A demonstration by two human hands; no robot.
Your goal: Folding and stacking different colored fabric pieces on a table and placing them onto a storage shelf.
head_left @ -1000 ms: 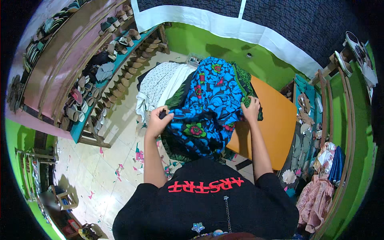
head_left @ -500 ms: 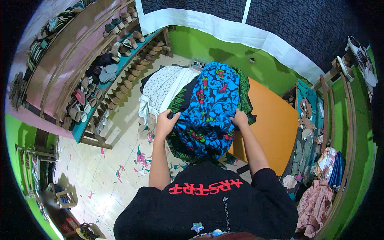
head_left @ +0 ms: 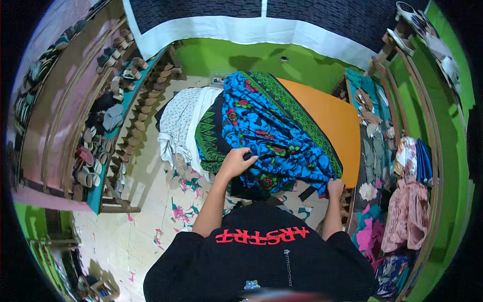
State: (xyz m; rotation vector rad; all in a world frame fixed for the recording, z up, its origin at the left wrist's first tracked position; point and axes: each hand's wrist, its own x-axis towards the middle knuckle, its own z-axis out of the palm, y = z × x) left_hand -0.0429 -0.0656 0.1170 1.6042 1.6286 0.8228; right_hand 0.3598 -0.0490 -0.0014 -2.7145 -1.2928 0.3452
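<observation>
A large blue cloth with red flowers and a green patterned border [head_left: 271, 131] is spread over the orange table [head_left: 332, 121] in front of me. My left hand [head_left: 236, 162] grips its near left edge with the fingers closed on the fabric. My right hand [head_left: 335, 189] pinches the near right corner, low by the table's edge. The cloth hangs down from the table between my two hands. A white dotted cloth [head_left: 181, 121] lies bunched to the left, partly under the blue one.
Small scraps of fabric litter the pale floor [head_left: 136, 221] on the left. A wooden rack with shoes [head_left: 105, 126] runs along the left wall. Shelves with folded and hanging garments [head_left: 407, 201] stand on the right. A green wall closes the back.
My hands have drawn apart and lowered, spreading the blue cloth wider over the table; my right hand went right to the corner. The view tilted closer to the table.
</observation>
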